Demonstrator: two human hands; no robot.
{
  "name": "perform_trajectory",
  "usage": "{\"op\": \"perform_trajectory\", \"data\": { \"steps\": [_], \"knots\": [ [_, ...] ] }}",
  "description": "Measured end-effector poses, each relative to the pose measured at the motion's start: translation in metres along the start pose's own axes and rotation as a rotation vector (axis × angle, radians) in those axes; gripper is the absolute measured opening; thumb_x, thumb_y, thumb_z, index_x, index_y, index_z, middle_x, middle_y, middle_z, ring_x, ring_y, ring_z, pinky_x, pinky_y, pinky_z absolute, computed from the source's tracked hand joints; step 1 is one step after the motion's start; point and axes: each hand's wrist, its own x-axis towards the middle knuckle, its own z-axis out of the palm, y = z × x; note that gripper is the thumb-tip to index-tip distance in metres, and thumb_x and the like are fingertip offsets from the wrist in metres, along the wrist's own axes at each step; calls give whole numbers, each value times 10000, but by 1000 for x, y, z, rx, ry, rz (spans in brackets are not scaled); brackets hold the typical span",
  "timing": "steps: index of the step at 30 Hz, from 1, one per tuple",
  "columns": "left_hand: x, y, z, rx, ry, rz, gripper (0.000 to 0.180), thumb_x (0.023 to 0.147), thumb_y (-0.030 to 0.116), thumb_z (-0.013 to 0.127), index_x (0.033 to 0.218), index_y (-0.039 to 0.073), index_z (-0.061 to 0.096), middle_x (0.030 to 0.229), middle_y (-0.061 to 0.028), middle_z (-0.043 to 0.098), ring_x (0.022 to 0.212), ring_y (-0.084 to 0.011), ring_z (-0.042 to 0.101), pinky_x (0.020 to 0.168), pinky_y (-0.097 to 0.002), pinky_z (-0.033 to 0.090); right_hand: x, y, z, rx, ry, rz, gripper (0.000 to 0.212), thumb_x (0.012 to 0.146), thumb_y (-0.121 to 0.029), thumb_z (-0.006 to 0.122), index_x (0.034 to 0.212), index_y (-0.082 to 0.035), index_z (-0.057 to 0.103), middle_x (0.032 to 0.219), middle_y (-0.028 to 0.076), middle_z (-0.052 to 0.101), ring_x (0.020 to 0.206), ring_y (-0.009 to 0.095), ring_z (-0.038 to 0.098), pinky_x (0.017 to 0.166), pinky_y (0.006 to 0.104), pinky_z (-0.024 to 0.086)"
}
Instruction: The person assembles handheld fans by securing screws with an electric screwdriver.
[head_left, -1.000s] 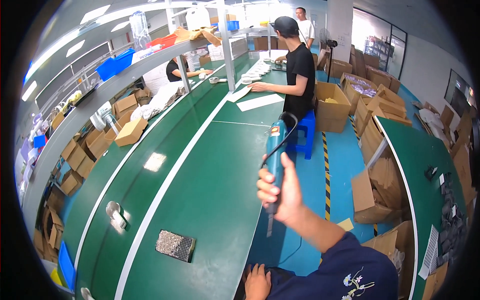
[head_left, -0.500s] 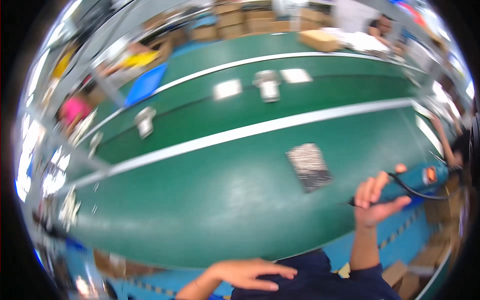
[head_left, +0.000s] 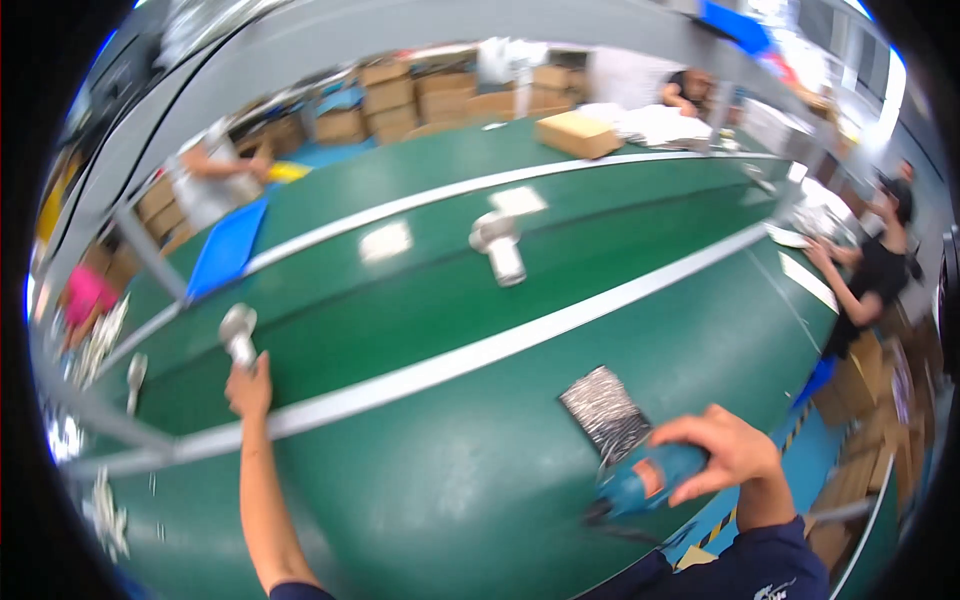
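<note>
My left hand (head_left: 250, 388) reaches over the white rail to the far belt. Its fingers close on the lower end of a white handheld device (head_left: 240, 335) with a round head, which lies there. At the right, my right hand (head_left: 725, 455) grips a teal electric screwdriver (head_left: 650, 478) between thumb and fingers, its black cord trailing below. The tool is held over the near green surface, and its tip is hidden. Just beyond it lies a dark rectangular pad (head_left: 604, 408) covered with small silvery pieces, too blurred to name.
A second white device (head_left: 500, 250) lies on the far belt. The white rail (head_left: 480, 358) crosses between belt and near surface. A blue board (head_left: 228, 245) stands at the far left, a cardboard box (head_left: 578, 134) at the back. A co-worker (head_left: 870, 260) works at the right.
My left hand has gone from near my body out to the white device at the far left. My right hand has brought the screwdriver inward and turned it. The view has shifted.
</note>
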Motion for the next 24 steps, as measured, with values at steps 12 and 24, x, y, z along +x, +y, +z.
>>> {"op": "perform_trajectory", "data": {
  "steps": [12, 24],
  "knots": [
    [97, -85, 40, -1249, -754, -263, 346, 934, 246, 525, 1203, 29, 505, 1095, -155, 571, 954, -280, 551, 855, -381, 468, 20, 34, 67, 932, 989, -511, 691, 832, -648, 504, 1217, -100, 336, 736, 88, 489, 457, 188, 532, 404, 322, 472],
    [-306, 133, -92, -1808, -1108, -702, 339, 927, 157, 503, 1221, -6, 469, 1044, -118, 585, 914, -232, 585, 778, -337, 490, 17, 41, 49, 1194, 863, -609, 863, 713, -830, 425, 1166, -98, 369, 674, 75, 475, 402, 151, 456, 356, 281, 397]
  ]
}}
